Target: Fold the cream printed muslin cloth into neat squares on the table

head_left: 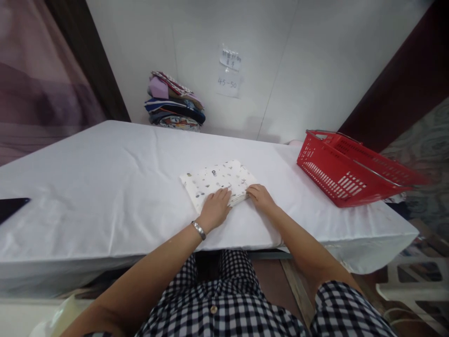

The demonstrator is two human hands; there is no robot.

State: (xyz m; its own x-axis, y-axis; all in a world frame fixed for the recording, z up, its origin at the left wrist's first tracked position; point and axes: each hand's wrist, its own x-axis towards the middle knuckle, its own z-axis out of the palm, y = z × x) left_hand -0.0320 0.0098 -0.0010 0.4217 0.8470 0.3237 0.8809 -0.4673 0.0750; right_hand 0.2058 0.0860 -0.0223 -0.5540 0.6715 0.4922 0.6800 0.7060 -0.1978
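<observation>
Now the left hand (215, 207) lies on the cloth (219, 177), fingers close together; right hand (261, 197) touches its right corner, finger grip unclear.

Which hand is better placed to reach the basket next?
Right hand, probably: it touches the cloth at its right end, closer to the basket; the left hand rests on the cloth, farther off.

Folded cloth (219, 178), white w/ small dk & grn prints, approx. rect., layers showing at near edge; lies flat, slightly askew, on white-covered table (133, 161), abt. mid-depth.
</observation>
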